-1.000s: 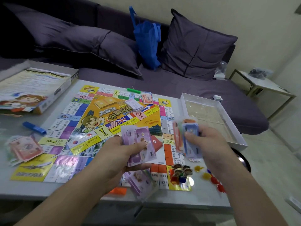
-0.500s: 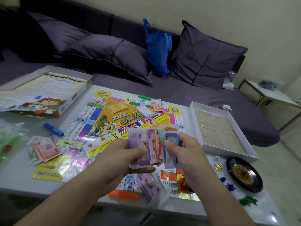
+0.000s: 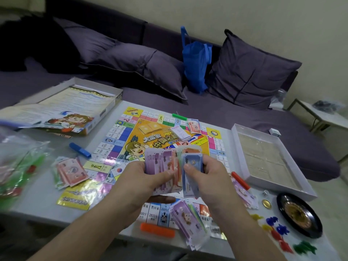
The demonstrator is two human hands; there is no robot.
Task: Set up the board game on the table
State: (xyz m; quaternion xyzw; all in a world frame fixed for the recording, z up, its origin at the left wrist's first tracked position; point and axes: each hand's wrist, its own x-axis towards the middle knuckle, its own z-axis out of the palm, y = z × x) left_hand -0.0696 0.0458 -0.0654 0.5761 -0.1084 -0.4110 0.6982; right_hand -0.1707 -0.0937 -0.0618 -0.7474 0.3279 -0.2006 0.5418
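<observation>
The colourful game board [image 3: 120, 142] lies open on the white table [image 3: 47, 206]. Above its near half, my left hand [image 3: 143, 178] grips a fanned stack of play money [image 3: 162, 161], purple notes on top. My right hand [image 3: 205, 172] pinches a blue note [image 3: 192, 162] at the right edge of that stack. Loose purple notes [image 3: 188, 219] lie on the board's near edge below my hands. Another pile of pink and green notes [image 3: 69, 172] sits left of the board. A small card deck [image 3: 180, 132] rests on the board's far part.
The box lid [image 3: 62, 110] lies far left, the white box tray [image 3: 267, 159] on the right. A black roulette wheel [image 3: 299, 215], a die [image 3: 265, 193], a gold coin [image 3: 266, 204] and coloured plastic tokens [image 3: 278, 232] are near right. Orange [image 3: 157, 230], blue [image 3: 80, 150], green [image 3: 179, 116] and red [image 3: 241, 180] bars surround the board. A plastic bag [image 3: 20, 166] is far left.
My hands came together: the right hand brought its blue-fronted notes against the stack in the left hand. The camera tilted down and left, showing more of the table's right side.
</observation>
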